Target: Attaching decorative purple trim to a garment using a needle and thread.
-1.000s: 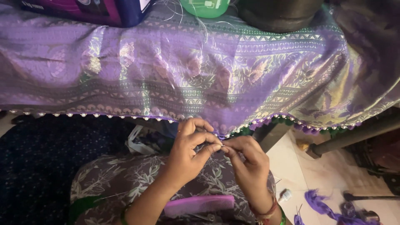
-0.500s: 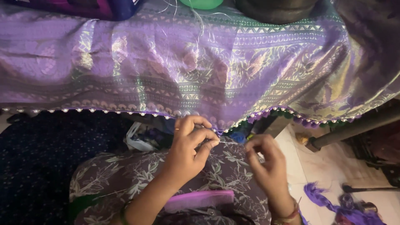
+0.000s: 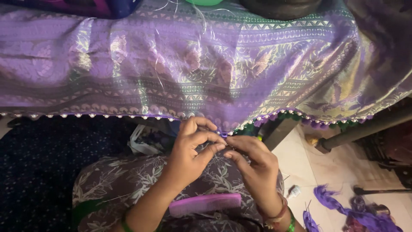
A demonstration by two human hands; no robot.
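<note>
Pinching beaded hem (image 3: 223,134) between both hands (image 3: 223,150).

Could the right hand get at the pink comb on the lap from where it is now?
Probably yes. The pink comb lies bare on the lap just below the right hand, nothing covering it; but that hand's fingers are pinched at the purple fabric's beaded edge with the left hand.

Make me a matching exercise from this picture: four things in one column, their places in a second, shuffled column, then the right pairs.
Things:
1. comb
2. purple thread bundle
3. beaded fabric edge
4. left hand

Places:
A. on the tiled floor, lower right
B. on the lap, below the hands
C. hanging over the dark space at left
D. pinching at the fabric hem, fingertips meeting the right hand

Pairs: 1-B, 2-A, 3-C, 4-D
</note>
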